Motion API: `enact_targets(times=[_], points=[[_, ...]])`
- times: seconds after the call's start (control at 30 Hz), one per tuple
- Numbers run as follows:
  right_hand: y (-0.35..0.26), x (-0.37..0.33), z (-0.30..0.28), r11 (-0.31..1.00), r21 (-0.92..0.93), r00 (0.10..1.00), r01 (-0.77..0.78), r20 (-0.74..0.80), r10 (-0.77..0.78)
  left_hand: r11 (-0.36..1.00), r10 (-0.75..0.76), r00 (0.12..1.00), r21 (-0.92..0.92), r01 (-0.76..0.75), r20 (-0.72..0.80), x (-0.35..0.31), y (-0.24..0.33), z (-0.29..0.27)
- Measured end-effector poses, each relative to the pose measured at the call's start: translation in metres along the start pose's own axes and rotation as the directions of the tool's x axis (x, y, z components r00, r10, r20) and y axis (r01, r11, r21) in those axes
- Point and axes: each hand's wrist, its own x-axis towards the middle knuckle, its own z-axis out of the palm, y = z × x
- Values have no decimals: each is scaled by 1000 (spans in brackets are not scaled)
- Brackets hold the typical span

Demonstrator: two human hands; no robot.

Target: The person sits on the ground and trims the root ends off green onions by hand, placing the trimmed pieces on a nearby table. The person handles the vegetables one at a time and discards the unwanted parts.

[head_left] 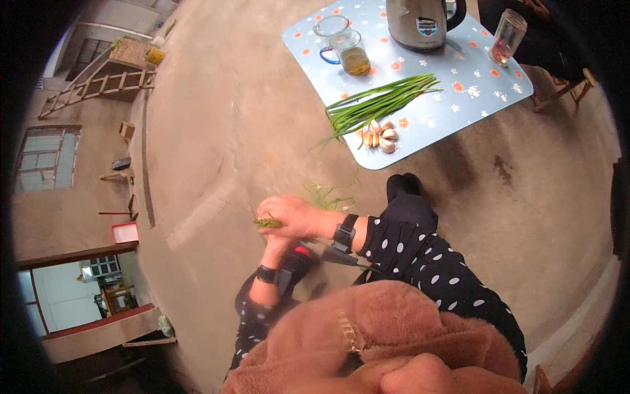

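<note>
Short, ragged yellow-green plant tuft [268, 223] protrudes where bare right hand [292, 215] overlaps bare left hand [278, 247]. Right fingers bent, left fingers hidden; cannot tell which grips it. Long, slender green stalks [384, 101] lie bundled on pale-blue, flower-patterned tabletop [446, 117].

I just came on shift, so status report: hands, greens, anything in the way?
Left hand and right hand together, grip partly hidden. Green tips poking out from them. Green scraps on floor beyond; nothing visibly blocking the hands.
</note>
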Motion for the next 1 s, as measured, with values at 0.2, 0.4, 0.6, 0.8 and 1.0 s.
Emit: enact_targets(times=[0.2, 0.4, 0.6, 0.8, 1.0], points=[[-2, 0, -5, 999, 39, 1000, -6, -2, 6, 987, 6, 981, -156, -37, -195, 5, -11, 10], [-1, -3, -4, 999, -26, 999, 29, 19, -29, 993, 116, 958, -5, -122, -261, 8, -20, 17], [-4, -3, -5, 998, -51, 996, -24, 87, 29, 995, 61, 969, -67, -79, -239, 5, -23, 10], [-6, -3, -5, 999, -9, 999, 35, 20, -35, 886, 315, 933, 407, -223, -173, 8, -24, 11], [-1, 2, -9, 997, -42, 998, 70, 11, -69, 878, 352, 916, 407, -252, -193, 8, 15, 18]])
